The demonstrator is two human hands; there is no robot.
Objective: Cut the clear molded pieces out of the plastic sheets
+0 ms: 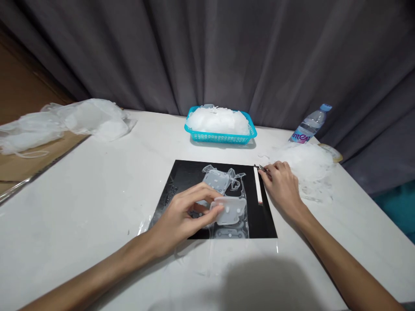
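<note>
Holding frosted pc (pixel 233 211), L hand (pixel 191 208); bskt (pixel 220 138) heaped w/ white stuff (pixel 220 121).

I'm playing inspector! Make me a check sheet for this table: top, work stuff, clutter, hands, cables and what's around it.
Surface: white table, black mat on it.
Job's things: frosted piece; other pieces on the mat; white strip and dark tool at the mat's right.
Clutter: blue basket, white pile in it; bottle; white heap at right; crumpled plastic at left.
Hands: left hand pinches the frosted piece; right hand by the tool, grip unclear.
Cables: nothing seen.
Surroundings: grey curtain behind, cardboard at left.
</note>
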